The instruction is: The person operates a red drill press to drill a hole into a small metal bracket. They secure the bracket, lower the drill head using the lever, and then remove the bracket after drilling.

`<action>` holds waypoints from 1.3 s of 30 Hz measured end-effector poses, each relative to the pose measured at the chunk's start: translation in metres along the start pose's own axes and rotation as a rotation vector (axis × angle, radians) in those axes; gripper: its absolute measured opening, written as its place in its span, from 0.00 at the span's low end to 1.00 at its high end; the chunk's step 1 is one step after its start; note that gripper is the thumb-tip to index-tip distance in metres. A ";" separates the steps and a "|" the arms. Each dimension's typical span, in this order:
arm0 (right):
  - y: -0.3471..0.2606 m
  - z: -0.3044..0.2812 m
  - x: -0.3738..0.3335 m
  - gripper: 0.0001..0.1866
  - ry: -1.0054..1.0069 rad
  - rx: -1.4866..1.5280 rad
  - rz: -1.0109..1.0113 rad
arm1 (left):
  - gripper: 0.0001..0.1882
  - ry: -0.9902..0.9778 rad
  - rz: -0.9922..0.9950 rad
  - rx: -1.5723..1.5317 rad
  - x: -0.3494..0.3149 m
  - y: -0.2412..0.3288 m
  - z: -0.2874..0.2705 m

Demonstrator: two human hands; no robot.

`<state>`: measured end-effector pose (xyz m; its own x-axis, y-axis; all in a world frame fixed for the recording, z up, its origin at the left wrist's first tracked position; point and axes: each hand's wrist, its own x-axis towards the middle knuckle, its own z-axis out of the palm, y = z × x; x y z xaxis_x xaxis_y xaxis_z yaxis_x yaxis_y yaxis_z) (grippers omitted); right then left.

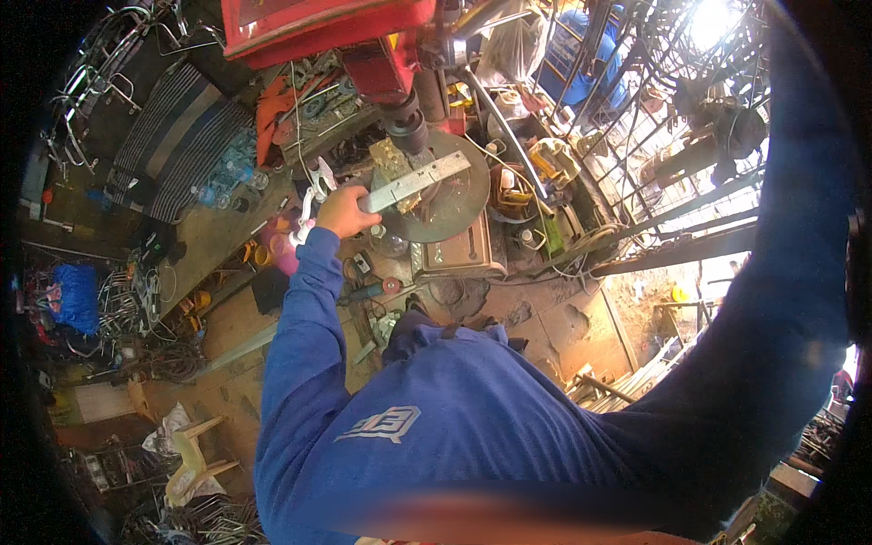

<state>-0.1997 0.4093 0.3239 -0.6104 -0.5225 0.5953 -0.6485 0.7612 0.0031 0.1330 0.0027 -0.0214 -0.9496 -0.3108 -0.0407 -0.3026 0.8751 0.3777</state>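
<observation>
Nearest: one blue shirt (481, 400), lower centre, with two long sleeves. The right sleeve runs up the right edge and out of the frame; the right hand is out of view, its state cannot be told. One left hand (343, 213), left of centre, is clamped on the left end of one metal bar (420, 180). The bar slants across upper centre, over one round table (461, 211); contact between them cannot be confirmed. One chuck (406, 124) hangs just above the bar, beneath one red machine head (327, 27). Beyond: one pale chair (188, 459), lower left; one blue bundle (75, 298), far left; bottles (238, 174), upper left, too crowded to count.
</observation>
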 end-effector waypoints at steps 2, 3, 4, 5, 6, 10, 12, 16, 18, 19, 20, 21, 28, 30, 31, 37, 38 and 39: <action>0.001 0.002 0.004 0.25 -0.013 0.006 -0.006 | 0.31 -0.032 0.010 -0.098 0.005 -0.001 0.011; 0.001 0.003 0.004 0.25 -0.015 0.008 -0.010 | 0.31 -0.019 0.035 -0.144 0.009 -0.002 0.015; 0.000 0.003 0.005 0.25 -0.015 0.010 -0.013 | 0.31 0.021 0.061 -0.242 0.014 -0.001 0.024; 0.000 0.003 0.006 0.25 -0.019 0.011 -0.012 | 0.32 -0.003 0.040 -0.293 0.018 -0.002 0.029; 0.000 0.003 0.006 0.25 -0.024 0.012 -0.012 | 0.32 -0.031 0.026 -0.351 0.023 -0.001 0.035; 0.002 0.003 0.009 0.25 -0.033 -0.003 -0.003 | 0.34 0.045 0.114 -0.407 0.033 0.011 0.046; 0.002 0.003 0.011 0.25 -0.041 -0.009 -0.001 | 0.36 0.033 0.147 -0.470 0.037 0.024 0.048; -0.001 0.005 0.012 0.24 -0.052 -0.022 0.008 | 0.38 -0.004 0.064 -0.331 0.042 0.046 0.045; -0.003 0.006 0.012 0.24 -0.052 -0.031 0.013 | 0.38 0.065 0.080 -0.304 0.036 0.045 0.040; -0.005 0.007 0.011 0.24 -0.062 -0.032 0.016 | 0.37 0.089 0.080 -0.294 0.031 0.041 0.037; -0.006 0.006 0.012 0.24 -0.055 -0.031 0.017 | 0.36 0.088 0.081 -0.290 0.024 0.035 0.034; -0.007 0.007 0.011 0.24 -0.059 -0.031 0.019 | 0.35 0.071 0.073 -0.285 0.017 0.027 0.028; -0.013 0.004 0.017 0.24 -0.053 -0.028 0.032 | 0.27 0.035 0.036 -0.152 -0.027 -0.030 0.009; -0.013 0.003 0.018 0.24 -0.050 -0.029 0.034 | 0.25 0.061 0.081 -0.136 -0.039 -0.051 0.010; -0.013 0.003 0.020 0.24 -0.047 -0.031 0.034 | 0.26 0.030 0.067 -0.148 -0.045 -0.063 0.012; -0.015 0.005 0.025 0.24 -0.058 -0.029 0.029 | 0.19 0.136 -0.010 -0.754 -0.062 -0.095 0.075; -0.015 0.005 0.024 0.24 -0.055 -0.026 0.027 | 0.16 0.154 -0.172 -0.885 -0.056 -0.089 0.091; -0.016 0.005 0.025 0.24 -0.052 -0.029 0.028 | 0.16 0.256 -0.207 -0.871 -0.045 -0.084 0.102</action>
<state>-0.2067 0.3820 0.3345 -0.6512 -0.5197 0.5530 -0.6180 0.7861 0.0111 0.1928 -0.0188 -0.1460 -0.8056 -0.5922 -0.0187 -0.1970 0.2380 0.9511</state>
